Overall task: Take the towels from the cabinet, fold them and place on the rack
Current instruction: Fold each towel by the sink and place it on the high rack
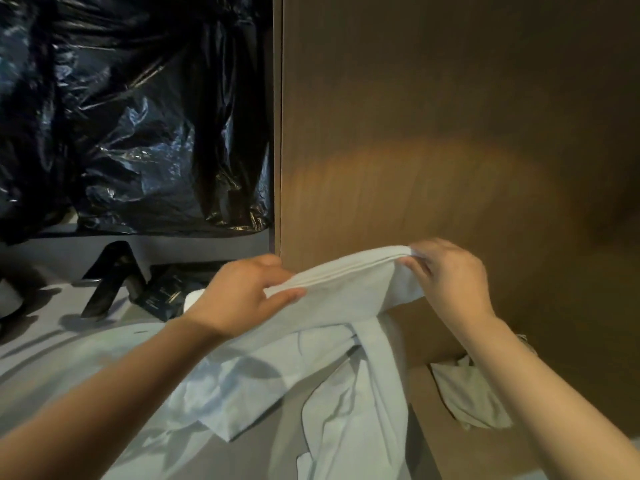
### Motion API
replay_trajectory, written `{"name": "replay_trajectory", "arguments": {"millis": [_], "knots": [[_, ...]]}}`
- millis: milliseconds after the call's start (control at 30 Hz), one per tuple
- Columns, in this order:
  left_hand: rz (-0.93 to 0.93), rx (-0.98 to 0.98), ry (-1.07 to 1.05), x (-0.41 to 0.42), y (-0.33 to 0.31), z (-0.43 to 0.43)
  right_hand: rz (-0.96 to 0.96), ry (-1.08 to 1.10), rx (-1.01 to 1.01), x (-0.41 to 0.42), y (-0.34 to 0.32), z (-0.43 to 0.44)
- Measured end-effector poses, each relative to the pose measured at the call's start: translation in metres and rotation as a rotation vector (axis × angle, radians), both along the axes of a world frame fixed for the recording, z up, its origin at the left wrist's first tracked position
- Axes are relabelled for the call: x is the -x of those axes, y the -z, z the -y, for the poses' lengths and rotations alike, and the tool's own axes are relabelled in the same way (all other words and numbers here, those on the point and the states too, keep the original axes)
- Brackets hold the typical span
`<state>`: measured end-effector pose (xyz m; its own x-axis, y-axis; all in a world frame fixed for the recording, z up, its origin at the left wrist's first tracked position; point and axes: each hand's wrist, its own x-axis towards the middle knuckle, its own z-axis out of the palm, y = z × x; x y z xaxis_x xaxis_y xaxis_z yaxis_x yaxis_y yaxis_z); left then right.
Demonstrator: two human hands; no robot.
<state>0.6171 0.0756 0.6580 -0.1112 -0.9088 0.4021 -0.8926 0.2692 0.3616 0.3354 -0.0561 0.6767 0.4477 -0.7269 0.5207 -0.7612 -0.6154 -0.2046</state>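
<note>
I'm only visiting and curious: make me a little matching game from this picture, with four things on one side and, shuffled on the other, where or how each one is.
Things:
1 white towel
2 plastic bag
3 wooden panel
4 crumpled cloth

Descriptions:
A brown, upper right
B lies at lower right, untouched
C gripped by left hand and right hand
D glossy black, upper left

Pairs: 1-C, 2-D, 3-A, 4-B
</note>
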Motion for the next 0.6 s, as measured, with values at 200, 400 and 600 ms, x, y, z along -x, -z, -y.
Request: {"name": "replay_trajectory", "arguments": {"millis": [200,400,600], "knots": [[-0.129,-0.116,-0.004,0.018,0.022,-0.003,0.172,0.004,-0.260,0.014,0.017,-0.006],[-0.102,-0.223,0.093,0.038,0.048,-0.020,0.294,-0.024,-0.515,0.039,0.036,-0.031],[-0.081,-0.265,0.227,0.048,0.080,-0.039,0.365,0.024,-0.774,0.064,0.063,-0.072]]}}
